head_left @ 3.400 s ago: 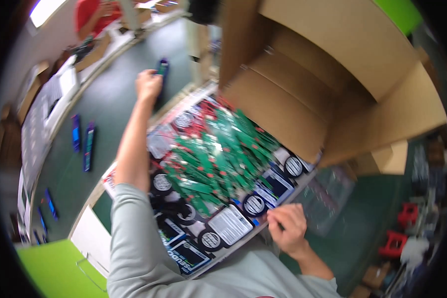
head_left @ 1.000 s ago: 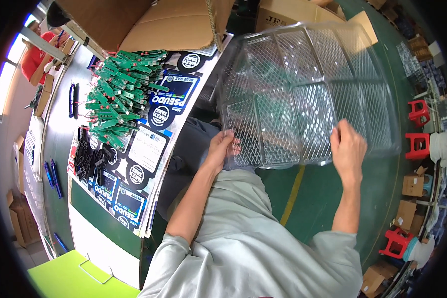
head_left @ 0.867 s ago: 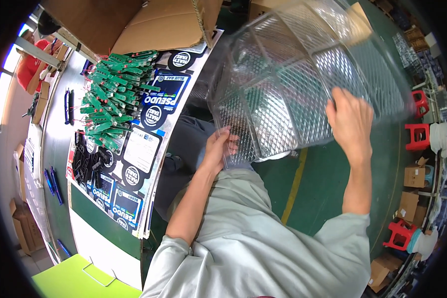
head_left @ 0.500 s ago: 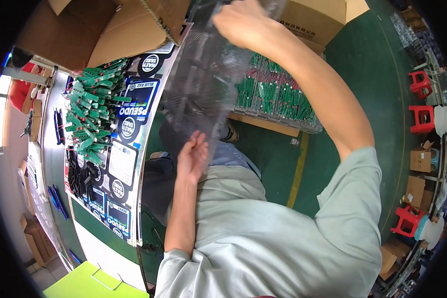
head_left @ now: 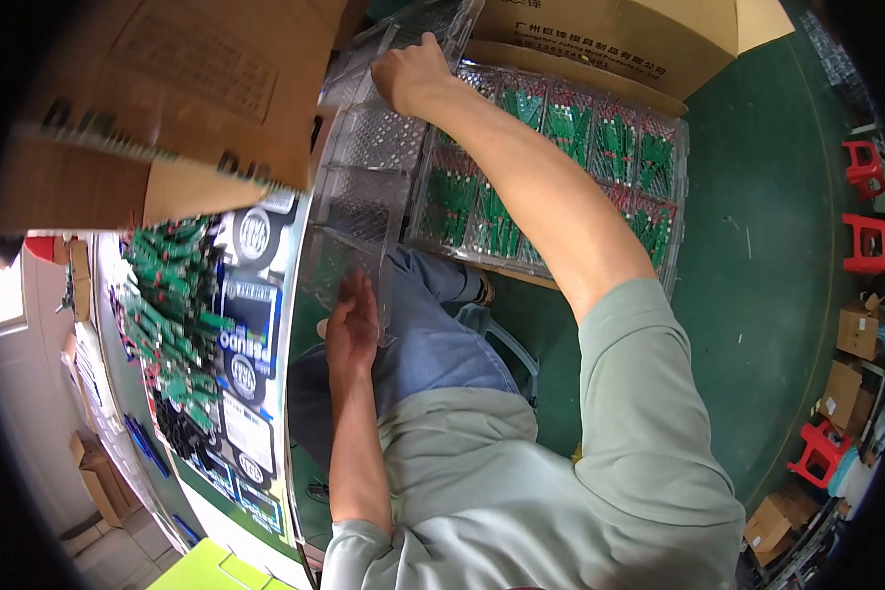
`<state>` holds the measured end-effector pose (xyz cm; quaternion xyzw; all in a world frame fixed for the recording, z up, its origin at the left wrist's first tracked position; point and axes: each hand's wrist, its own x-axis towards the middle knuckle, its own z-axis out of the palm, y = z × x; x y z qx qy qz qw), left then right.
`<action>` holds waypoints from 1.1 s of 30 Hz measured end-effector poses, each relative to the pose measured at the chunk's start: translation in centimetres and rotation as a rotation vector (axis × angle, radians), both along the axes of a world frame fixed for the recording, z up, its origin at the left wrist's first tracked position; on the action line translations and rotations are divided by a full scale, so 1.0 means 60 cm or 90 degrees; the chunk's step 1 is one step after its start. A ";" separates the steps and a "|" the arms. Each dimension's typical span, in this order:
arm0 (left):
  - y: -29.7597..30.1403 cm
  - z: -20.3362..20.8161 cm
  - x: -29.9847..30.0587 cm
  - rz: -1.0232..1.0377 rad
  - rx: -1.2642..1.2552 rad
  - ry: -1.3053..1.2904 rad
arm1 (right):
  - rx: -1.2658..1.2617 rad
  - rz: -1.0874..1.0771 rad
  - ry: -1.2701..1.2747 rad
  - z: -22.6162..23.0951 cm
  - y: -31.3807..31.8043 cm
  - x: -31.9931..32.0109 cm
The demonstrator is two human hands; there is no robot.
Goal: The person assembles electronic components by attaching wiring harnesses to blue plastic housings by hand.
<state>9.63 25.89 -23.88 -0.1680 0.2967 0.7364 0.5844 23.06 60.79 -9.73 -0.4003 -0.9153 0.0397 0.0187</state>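
A clear plastic tray (head_left: pixel 362 187) with moulded compartments is held on its side between the table and the box of boards, slanting from the upper middle down toward my lap. My right hand (head_left: pixel 413 77) is closed at its upper part, with the fingertips partly hidden. My left hand (head_left: pixel 352 320) is at the lower end, its curled fingers against the plastic and seen partly through it. Right of the held tray, another clear compartment tray (head_left: pixel 680 197) carries bundles of green circuit boards (head_left: pixel 570 128) with red wires.
A cardboard box (head_left: pixel 197 79) overhangs the table at the upper left. Below it, green boards (head_left: pixel 172 305) are heaped on printed sheets (head_left: pixel 249 329). A large open carton (head_left: pixel 610 39) stands behind the filled tray. Red stools (head_left: pixel 865 246) and small boxes line the right side.
The held tray has come down and left, and its compartments show more clearly. My right hand has moved left and lower with it. More of the filled tray is uncovered; the view has shifted.
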 end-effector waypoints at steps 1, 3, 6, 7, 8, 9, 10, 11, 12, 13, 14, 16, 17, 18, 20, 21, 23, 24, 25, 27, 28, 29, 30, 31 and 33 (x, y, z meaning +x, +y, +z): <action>0.014 0.001 -0.001 -0.004 -0.004 0.002 | -0.004 -0.004 0.002 -0.006 0.018 -0.004; 0.041 0.002 -0.005 0.007 0.025 0.007 | -0.039 0.004 0.007 -0.015 0.050 -0.026; 0.062 -0.009 -0.024 -0.019 0.013 -0.039 | -0.023 0.016 0.043 -0.058 0.087 -0.064; 0.071 -0.015 -0.031 -0.018 0.009 -0.034 | 0.003 0.020 0.067 -0.088 0.099 -0.082; 0.080 0.004 -0.036 -0.028 0.023 0.000 | 0.066 0.017 0.082 -0.080 0.099 -0.096; 0.089 -0.006 -0.044 -0.035 0.005 0.019 | 0.070 0.024 0.086 -0.105 0.101 -0.103; 0.097 -0.019 -0.048 -0.026 -0.025 0.083 | 0.058 0.025 0.108 -0.143 0.110 -0.114; 0.105 -0.030 -0.053 -0.027 -0.028 0.086 | 0.047 0.026 0.131 -0.179 0.119 -0.123; 0.117 -0.037 -0.054 0.006 -0.093 0.104 | 0.029 0.014 0.145 -0.216 0.126 -0.129; 0.125 -0.039 -0.056 0.041 -0.156 0.126 | 0.011 0.004 0.164 -0.247 0.133 -0.136; 0.134 -0.040 -0.058 0.043 -0.158 0.134 | 0.008 0.004 0.172 -0.280 0.142 -0.141; 0.151 -0.045 -0.058 0.010 -0.271 0.227 | -0.015 -0.041 0.177 -0.342 0.162 -0.145; 0.155 -0.044 -0.053 0.009 -0.276 0.234 | -0.019 -0.043 0.183 -0.369 0.172 -0.146; 0.160 -0.036 -0.043 -0.027 -0.308 0.331 | -0.032 -0.027 0.172 -0.389 0.182 -0.147; 0.159 -0.034 -0.030 -0.117 -0.320 0.495 | -0.057 -0.011 0.164 -0.423 0.200 -0.144; 0.155 -0.029 -0.024 -0.118 -0.332 0.500 | -0.057 -0.004 0.171 -0.432 0.213 -0.142; 0.171 -0.034 -0.012 -0.105 -0.394 0.553 | -0.054 -0.001 0.178 -0.449 0.257 -0.141; 0.172 -0.035 -0.012 -0.104 -0.401 0.557 | -0.044 0.012 0.154 -0.453 0.273 -0.146; 0.172 -0.038 -0.015 -0.094 -0.431 0.579 | -0.034 0.025 0.128 -0.452 0.288 -0.149; 0.182 -0.043 -0.012 -0.082 -0.467 0.604 | -0.037 0.031 0.103 -0.446 0.334 -0.150; 0.188 -0.047 -0.002 -0.071 -0.489 0.654 | -0.027 0.026 0.122 -0.448 0.357 -0.146; 0.194 -0.050 0.003 -0.059 -0.511 0.704 | -0.017 0.021 0.142 -0.450 0.373 -0.148; 0.196 -0.052 0.002 -0.056 -0.515 0.704 | -0.019 0.025 0.144 -0.450 0.386 -0.155; 0.195 -0.054 0.001 -0.042 -0.516 0.714 | -0.028 0.024 0.170 -0.450 0.396 -0.163; 0.197 -0.056 0.002 -0.025 -0.517 0.723 | -0.036 0.026 0.197 -0.459 0.407 -0.184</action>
